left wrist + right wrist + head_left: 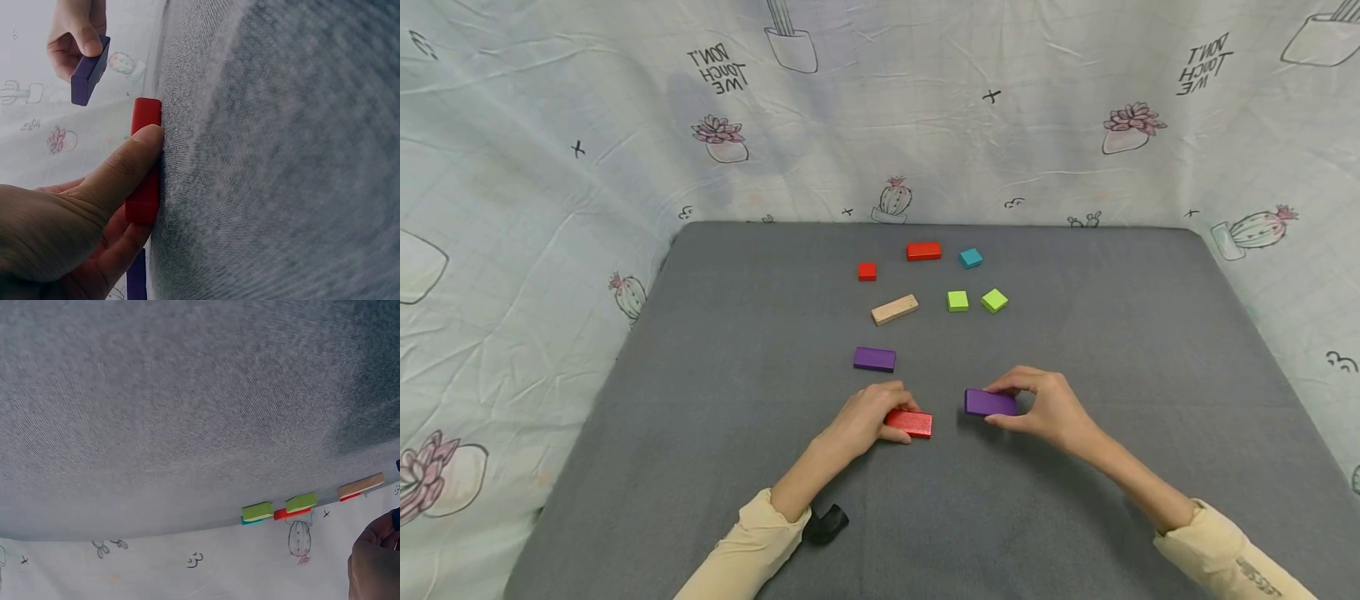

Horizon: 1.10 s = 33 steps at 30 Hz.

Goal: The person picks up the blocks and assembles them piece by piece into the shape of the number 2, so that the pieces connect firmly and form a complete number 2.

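My left hand (876,411) grips a red block (913,423) between thumb and fingers, low on the grey cloth. In the left wrist view that red block (147,119) lies against the cloth, the thumb across its face. To the right, my right hand (1042,407) pinches a purple block (989,402) by its right end; a shadow shows under it, and the left wrist view has it raised off the cloth. Another purple block (874,359) lies just beyond my left hand. At the right wrist view's edge, only part of the right hand (377,556) shows.
Farther back lie a wooden block (895,309), two green blocks (957,301), a small red block (867,272), a longer red block (923,251) and a blue block (971,257). A black object (826,525) sits by the left sleeve. A patterned sheet (850,108) hangs behind the table.
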Each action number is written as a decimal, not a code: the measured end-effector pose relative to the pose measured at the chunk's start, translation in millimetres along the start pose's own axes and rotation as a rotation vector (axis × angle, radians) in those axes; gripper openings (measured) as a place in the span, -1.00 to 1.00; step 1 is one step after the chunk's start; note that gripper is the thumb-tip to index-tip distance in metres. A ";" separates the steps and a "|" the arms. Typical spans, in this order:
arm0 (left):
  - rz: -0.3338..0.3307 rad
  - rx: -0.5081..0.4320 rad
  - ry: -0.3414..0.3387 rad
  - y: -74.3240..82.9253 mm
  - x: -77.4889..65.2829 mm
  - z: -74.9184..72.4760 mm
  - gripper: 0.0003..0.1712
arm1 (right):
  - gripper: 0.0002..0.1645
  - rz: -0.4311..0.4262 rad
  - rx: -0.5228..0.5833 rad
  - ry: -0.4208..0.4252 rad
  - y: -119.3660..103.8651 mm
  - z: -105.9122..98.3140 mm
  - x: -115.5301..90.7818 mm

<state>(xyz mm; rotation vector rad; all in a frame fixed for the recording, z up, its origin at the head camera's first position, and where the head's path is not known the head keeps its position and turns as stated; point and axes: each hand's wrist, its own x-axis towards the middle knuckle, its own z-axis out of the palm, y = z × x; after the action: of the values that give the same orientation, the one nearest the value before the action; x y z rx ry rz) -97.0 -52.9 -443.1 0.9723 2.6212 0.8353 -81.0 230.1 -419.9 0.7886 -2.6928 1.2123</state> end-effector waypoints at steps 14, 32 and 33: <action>0.015 0.001 0.011 0.1 0.3 -0.1 -0.60 | -0.64 -0.007 0.012 -0.083 -1.5 14.6 3.9; 0.008 0.005 0.014 -0.2 0.4 0.5 -0.60 | -0.62 0.008 -0.010 -0.123 2.0 30.1 2.3; 0.007 0.005 0.014 -0.2 0.5 0.7 -0.60 | -0.63 0.007 -0.010 -0.120 2.3 30.7 2.1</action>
<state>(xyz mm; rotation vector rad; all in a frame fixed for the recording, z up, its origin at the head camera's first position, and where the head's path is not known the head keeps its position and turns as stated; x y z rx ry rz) -97.3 -52.4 -443.8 0.9814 2.6343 0.8407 -79.9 208.4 -441.8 0.8780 -2.7962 1.1886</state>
